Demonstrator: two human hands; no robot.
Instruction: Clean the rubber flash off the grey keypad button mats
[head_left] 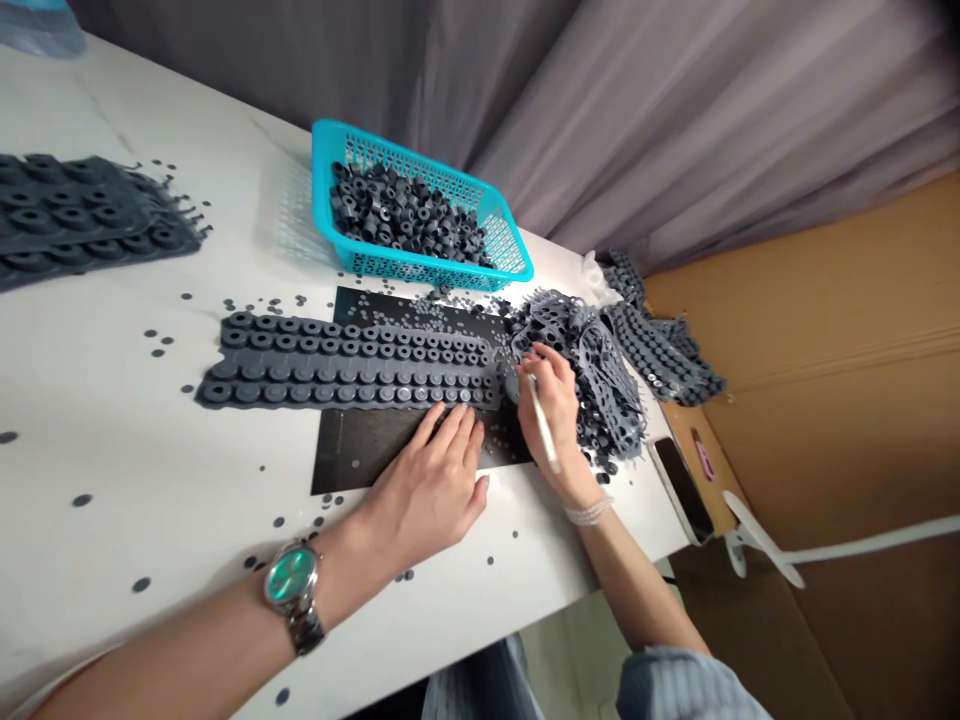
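A dark grey molded rubber sheet [349, 365] with rows of raised round parts lies across a black mat [360, 450]. My left hand [435, 475] rests with its fingers stretched out, fingertips at the sheet's near edge. Beyond the sheet's right end, my right hand [551, 405] is closed around a slim white pen-like tool [541, 425]; its tip is hidden by the fingers. Right beside that hand is a heap of perforated rubber scrap [592, 345] with loose black pieces. Small dark discs are scattered over the mat and around the sheet.
Behind the mat stands a turquoise basket [322, 190] holding many black rubber rings. More rubber sheets [82, 215] lie at the left, others [664, 350] at the right. A phone [681, 490] and white clip stand [757, 540] are near the table's right edge; a curtain hangs behind.
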